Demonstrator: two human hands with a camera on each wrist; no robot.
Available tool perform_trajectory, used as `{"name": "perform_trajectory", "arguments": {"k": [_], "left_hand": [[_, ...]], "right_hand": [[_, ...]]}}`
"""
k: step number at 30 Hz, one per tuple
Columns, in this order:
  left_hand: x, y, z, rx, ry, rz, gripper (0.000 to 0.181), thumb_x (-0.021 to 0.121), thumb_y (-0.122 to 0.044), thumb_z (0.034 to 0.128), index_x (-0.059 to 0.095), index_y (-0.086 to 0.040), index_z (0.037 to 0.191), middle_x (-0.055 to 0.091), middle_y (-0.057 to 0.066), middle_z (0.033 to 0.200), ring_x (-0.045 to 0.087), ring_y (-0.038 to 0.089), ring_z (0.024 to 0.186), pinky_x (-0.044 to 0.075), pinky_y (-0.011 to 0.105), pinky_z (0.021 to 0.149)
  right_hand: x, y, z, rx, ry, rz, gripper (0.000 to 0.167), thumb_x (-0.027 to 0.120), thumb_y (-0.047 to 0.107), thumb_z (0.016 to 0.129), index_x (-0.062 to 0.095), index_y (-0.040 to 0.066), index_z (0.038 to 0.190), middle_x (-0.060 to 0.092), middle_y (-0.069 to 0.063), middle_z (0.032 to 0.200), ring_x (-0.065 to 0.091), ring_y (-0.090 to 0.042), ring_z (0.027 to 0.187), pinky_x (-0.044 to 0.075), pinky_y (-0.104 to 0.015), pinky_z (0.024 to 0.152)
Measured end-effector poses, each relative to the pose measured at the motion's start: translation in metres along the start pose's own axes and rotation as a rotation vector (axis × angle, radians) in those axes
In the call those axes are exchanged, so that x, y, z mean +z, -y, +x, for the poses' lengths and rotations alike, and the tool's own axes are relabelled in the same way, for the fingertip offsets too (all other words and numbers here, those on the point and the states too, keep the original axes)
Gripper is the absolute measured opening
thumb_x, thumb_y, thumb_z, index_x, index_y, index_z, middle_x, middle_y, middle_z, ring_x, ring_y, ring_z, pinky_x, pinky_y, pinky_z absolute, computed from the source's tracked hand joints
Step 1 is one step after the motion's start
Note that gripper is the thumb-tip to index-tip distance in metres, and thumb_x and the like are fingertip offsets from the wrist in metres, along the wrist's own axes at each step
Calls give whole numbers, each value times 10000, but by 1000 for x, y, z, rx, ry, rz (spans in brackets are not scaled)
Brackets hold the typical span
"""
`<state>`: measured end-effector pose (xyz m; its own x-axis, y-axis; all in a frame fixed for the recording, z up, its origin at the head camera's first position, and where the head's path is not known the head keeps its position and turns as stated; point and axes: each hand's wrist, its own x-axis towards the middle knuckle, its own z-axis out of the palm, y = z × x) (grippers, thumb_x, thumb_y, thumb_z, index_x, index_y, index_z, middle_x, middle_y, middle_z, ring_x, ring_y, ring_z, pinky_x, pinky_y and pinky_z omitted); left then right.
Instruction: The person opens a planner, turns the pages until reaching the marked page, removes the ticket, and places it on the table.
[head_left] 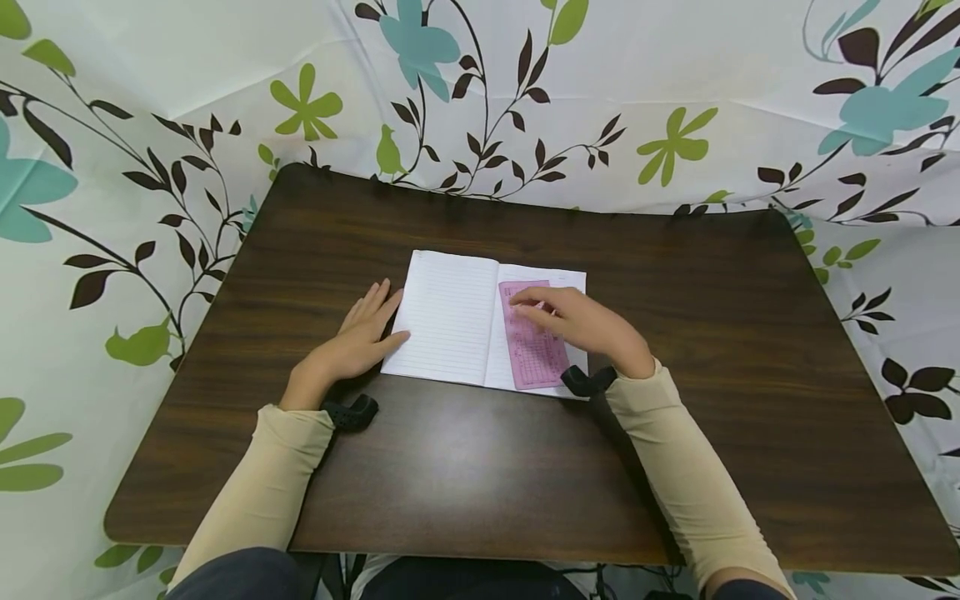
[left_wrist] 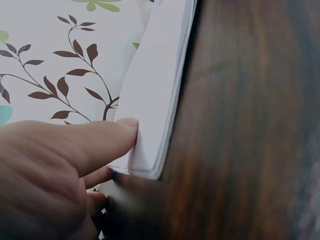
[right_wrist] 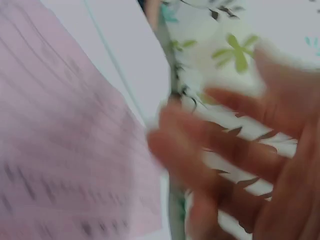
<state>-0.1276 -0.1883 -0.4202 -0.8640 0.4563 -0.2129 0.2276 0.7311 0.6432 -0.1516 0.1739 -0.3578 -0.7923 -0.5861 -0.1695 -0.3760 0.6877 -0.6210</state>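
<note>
An open lined notebook [head_left: 442, 321] lies on the table, a pink printed slip [head_left: 534, 358] on its right page. My left hand [head_left: 352, 342] rests flat at the notebook's left edge, fingers extended. In the left wrist view its thumb [left_wrist: 107, 140] touches the white page near a corner. Over the upper part of the pink slip is my right hand [head_left: 585, 321], its fingers loosely bent. The right wrist view shows the blurred right hand [right_wrist: 235, 160] beside the pink slip [right_wrist: 65, 125], with nothing visible between the fingers.
The dark wooden table [head_left: 465, 467] extends around the notebook on all sides. A white cloth with leaves and flowers [head_left: 525, 158] hangs behind it. Black wrist-worn devices [head_left: 352, 414] sit at both cuffs.
</note>
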Motion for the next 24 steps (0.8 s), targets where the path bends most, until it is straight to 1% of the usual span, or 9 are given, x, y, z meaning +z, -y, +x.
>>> {"name": "perform_trajectory", "arguments": {"k": [2, 3, 5, 7, 12, 16, 18, 20, 24], "left_hand": [[0, -1, 0, 0, 4, 4, 763, 462, -348, 1112, 54, -39, 1678, -107, 219, 1747, -143, 408, 1624, -70, 622, 1296], [0, -1, 0, -1, 5, 8, 762, 459, -349, 1114, 52, -37, 1678, -107, 218, 1747, -143, 409, 1624, -68, 621, 1296], [-1, -2, 0, -3, 7, 12, 763, 460, -346, 1113, 53, -32, 1677, -107, 221, 1747, -142, 411, 1624, -68, 621, 1296], [-1, -3, 0, -5, 7, 15, 766, 465, -344, 1112, 55, -26, 1675, -106, 225, 1746, -141, 414, 1623, -68, 622, 1296], [-2, -5, 0, -5, 9, 16, 770, 467, -344, 1112, 50, -30, 1676, -111, 225, 1745, -145, 415, 1622, -69, 625, 1295], [-2, -4, 1, -5, 10, 22, 767, 463, -345, 1113, 47, -34, 1677, -113, 224, 1745, -144, 416, 1622, -68, 625, 1295], [-2, -4, 1, -6, 10, 26, 766, 463, -342, 1113, 47, -33, 1677, -111, 224, 1746, -141, 415, 1623, -68, 624, 1296], [-2, -5, 1, -4, 7, 24, 767, 464, -342, 1112, 50, -29, 1676, -109, 225, 1746, -140, 415, 1623, -70, 622, 1296], [-2, -5, -2, -14, 10, 22, 781, 470, -363, 1111, 47, -29, 1676, -119, 222, 1745, -152, 408, 1622, -77, 618, 1297]], "right_hand": [[-8, -6, -4, 109, -63, -12, 333, 588, 252, 1078, 663, 79, 1352, 703, -115, 1215, 651, -257, 981, 554, -416, 871], [-11, -9, -6, 163, -79, -16, 333, 595, 246, 1074, 654, 70, 1351, 697, -140, 1213, 667, -275, 972, 563, -432, 867], [-14, -15, -7, 257, -89, -19, 344, 611, 240, 1065, 630, 61, 1358, 685, -175, 1240, 686, -309, 983, 578, -464, 885], [-15, -20, -7, 316, -82, -18, 377, 619, 225, 1055, 597, 53, 1390, 665, -210, 1274, 681, -339, 1020, 580, -498, 906], [-8, -30, 2, 365, -97, -28, 438, 660, 188, 1020, 574, 12, 1412, 633, -239, 1270, 598, -359, 1057, 558, -479, 887], [-1, -34, 7, 419, -144, -35, 473, 714, 228, 985, 593, 2, 1383, 630, -232, 1254, 580, -356, 1062, 535, -464, 869], [3, -34, 9, 451, -164, -43, 501, 736, 257, 970, 592, 17, 1386, 631, -219, 1250, 578, -350, 1066, 530, -456, 866], [5, -34, 10, 474, -182, -52, 519, 751, 271, 960, 591, 30, 1391, 638, -202, 1233, 583, -337, 1048, 526, -440, 851], [6, -31, 12, 500, -180, -50, 498, 762, 266, 956, 603, 28, 1363, 670, -185, 1147, 598, -310, 969, 512, -393, 787]]}}
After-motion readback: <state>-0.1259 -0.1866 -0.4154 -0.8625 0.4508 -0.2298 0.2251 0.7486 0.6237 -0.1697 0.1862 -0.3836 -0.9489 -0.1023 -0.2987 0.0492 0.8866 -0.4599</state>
